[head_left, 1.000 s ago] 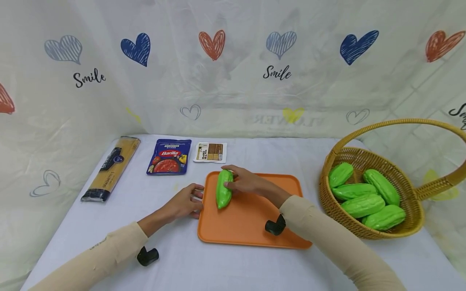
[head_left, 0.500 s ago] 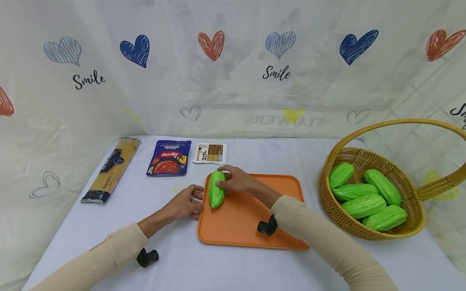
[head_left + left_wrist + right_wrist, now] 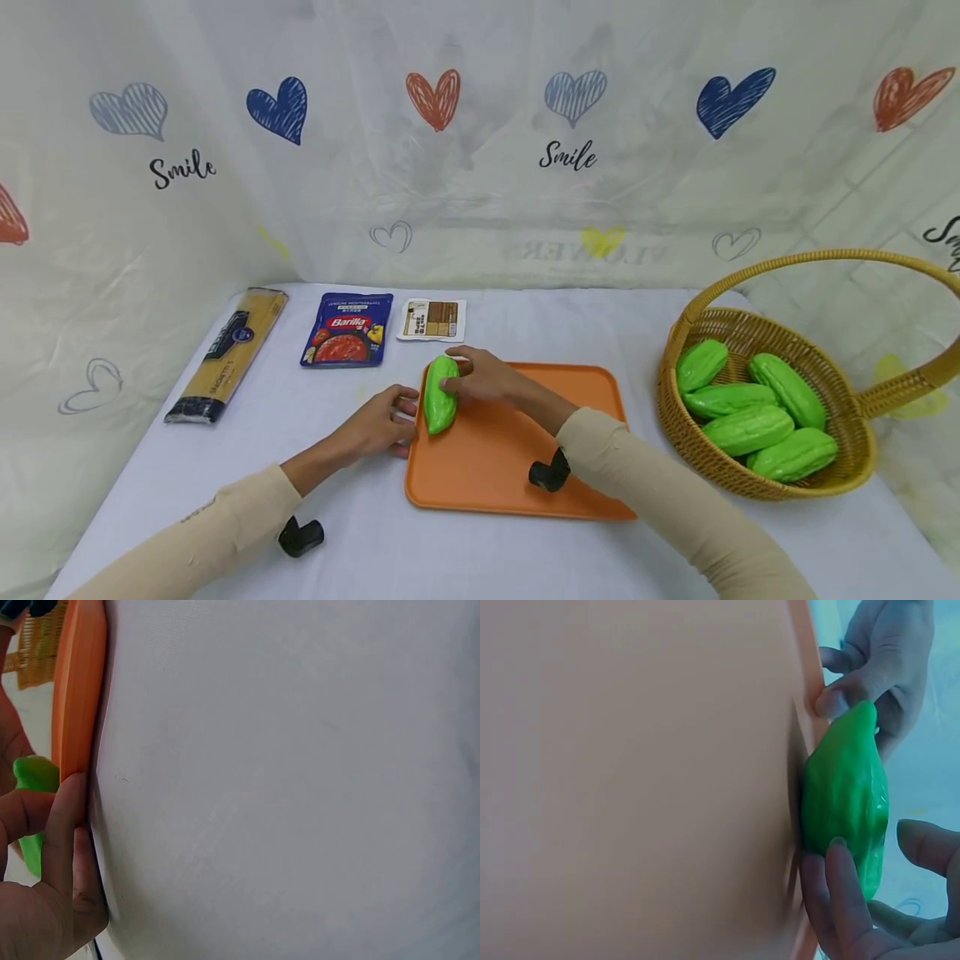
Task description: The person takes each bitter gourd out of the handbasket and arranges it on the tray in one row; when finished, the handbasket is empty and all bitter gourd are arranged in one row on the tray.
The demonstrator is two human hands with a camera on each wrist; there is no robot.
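A bright green bitter melon (image 3: pixel 439 404) lies lengthwise along the left side of an orange tray (image 3: pixel 495 467). My right hand (image 3: pixel 491 377) holds it near its far end; in the right wrist view the fingers bear on the melon (image 3: pixel 847 780), and one fingertip stands a little off its surface. At the tray's left rim is my left hand (image 3: pixel 378 423). The left wrist view shows its fingers laid against the outer wall of the tray (image 3: pixel 79 690), and in the right wrist view its thumb (image 3: pixel 836 701) touches the rim.
A wicker basket (image 3: pixel 861 442) with several more green bitter melons (image 3: pixel 750 429) stands to the right. Behind the tray lie a blue Barilla sauce pouch (image 3: pixel 347 329) and a small white-and-brown packet (image 3: pixel 432 320). A spaghetti pack (image 3: pixel 228 354) lies at the far left.
My right hand has moved left with the bitter melon, bringing it closer to the tray's left rim; that motion has nearly stopped. The left hand has stayed at the rim.
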